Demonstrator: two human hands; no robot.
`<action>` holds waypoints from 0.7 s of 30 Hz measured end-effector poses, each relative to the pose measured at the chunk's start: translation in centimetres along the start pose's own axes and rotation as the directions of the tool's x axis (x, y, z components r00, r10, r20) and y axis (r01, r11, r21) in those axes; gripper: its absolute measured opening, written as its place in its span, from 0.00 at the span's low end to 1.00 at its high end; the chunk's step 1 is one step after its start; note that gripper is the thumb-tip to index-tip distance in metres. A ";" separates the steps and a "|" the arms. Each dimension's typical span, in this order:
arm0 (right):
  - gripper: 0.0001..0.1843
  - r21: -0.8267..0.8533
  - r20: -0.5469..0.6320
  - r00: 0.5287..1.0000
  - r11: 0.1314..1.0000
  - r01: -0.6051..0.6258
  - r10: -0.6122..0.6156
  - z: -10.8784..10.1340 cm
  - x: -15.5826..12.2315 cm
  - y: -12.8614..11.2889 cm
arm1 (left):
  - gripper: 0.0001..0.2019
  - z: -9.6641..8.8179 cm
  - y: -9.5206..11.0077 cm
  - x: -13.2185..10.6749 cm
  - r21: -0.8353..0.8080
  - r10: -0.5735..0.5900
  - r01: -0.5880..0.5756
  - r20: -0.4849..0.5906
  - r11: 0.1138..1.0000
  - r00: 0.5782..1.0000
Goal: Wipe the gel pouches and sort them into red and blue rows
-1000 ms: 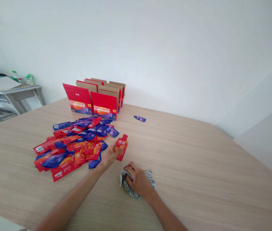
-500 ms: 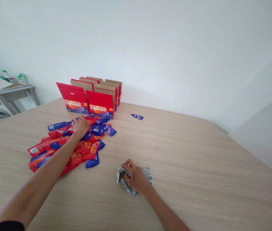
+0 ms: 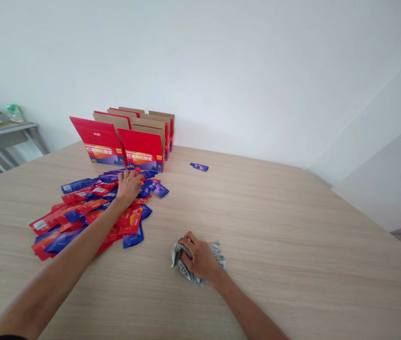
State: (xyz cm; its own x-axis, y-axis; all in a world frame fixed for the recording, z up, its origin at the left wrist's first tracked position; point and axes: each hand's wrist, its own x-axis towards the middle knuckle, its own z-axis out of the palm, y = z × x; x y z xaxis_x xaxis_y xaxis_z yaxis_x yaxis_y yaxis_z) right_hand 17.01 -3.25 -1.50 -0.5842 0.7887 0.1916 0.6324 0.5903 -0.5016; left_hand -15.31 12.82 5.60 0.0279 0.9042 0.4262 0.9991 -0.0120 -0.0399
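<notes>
front red box [image 3: 142, 150]: white "红果枸杞原浆", a "40" lower left; left box [image 3: 99, 141] same; sachet print too small to read

- Plain white wall [image 3: 221, 56] behind, evenly lit.
- Light wood-grain desk [image 3: 292, 226] reaching the wall.
- Grey side table [image 3: 5, 134] beyond the desk's left edge.

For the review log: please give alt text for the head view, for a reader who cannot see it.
The left hand lies on a pile of red and blue sachets on a wooden table, while the right hand presses on a crumpled striped cloth. Open red cartons stand behind the pile, and one blue sachet lies apart.
</notes>
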 end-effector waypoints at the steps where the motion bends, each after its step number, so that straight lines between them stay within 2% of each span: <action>1: 0.16 -0.004 -0.016 1.000 1.000 -0.018 0.018 0.0 0.0 0.0 | 0.21 0.5 1.0 -0.1 -0.024 0.059 -0.059 0.008 0.998 0.998; 4: 0.15 -0.013 -0.095 0.990 0.995 -0.103 0.101 0.1 0.1 0.3 | 0.18 2.5 4.6 -0.5 -0.145 0.264 -0.255 0.051 0.956 0.963; 6: 0.13 -0.015 -0.148 0.977 0.988 -0.156 0.152 0.1 0.2 0.5 | 0.18 4.2 7.2 -0.6 -0.261 0.419 -0.385 0.093 0.885 0.903; 8: 0.13 -0.023 -0.179 0.967 0.982 -0.187 0.180 0.1 0.3 0.7 | 0.19 6.0 9.9 -0.5 -0.357 0.516 -0.446 0.126 0.820 0.847; 10: 0.13 -0.032 -0.184 0.965 0.980 -0.197 0.188 0.1 0.3 0.7 | 0.21 8.0 12.5 0.1 -0.397 0.542 -0.456 0.134 0.797 0.830; 13: 0.13 -0.035 -0.181 0.967 0.981 -0.190 0.181 0.2 0.2 0.8 | 0.20 10.6 16.0 1.8 -0.422 0.516 -0.424 0.129 0.802 0.847; 16: 0.14 -0.038 -0.183 0.969 0.984 -0.176 0.167 0.4 0.0 0.8 | 0.20 12.7 18.9 4.4 -0.441 0.465 -0.372 0.122 0.817 0.877; 21: 0.18 -0.025 -0.136 0.973 0.981 -0.194 0.188 1.0 -0.3 1.2 | 0.24 15.5 22.3 9.8 -0.458 0.370 -0.280 0.117 0.843 0.922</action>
State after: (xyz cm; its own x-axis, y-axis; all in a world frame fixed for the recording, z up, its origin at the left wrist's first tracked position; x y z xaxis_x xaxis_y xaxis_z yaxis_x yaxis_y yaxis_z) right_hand 17.43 -2.95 -3.01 -0.3798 0.9017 0.2067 0.7463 0.4307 -0.5076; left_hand 6.80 27.98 -5.10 0.3917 0.8788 0.2723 0.8491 -0.4593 0.2609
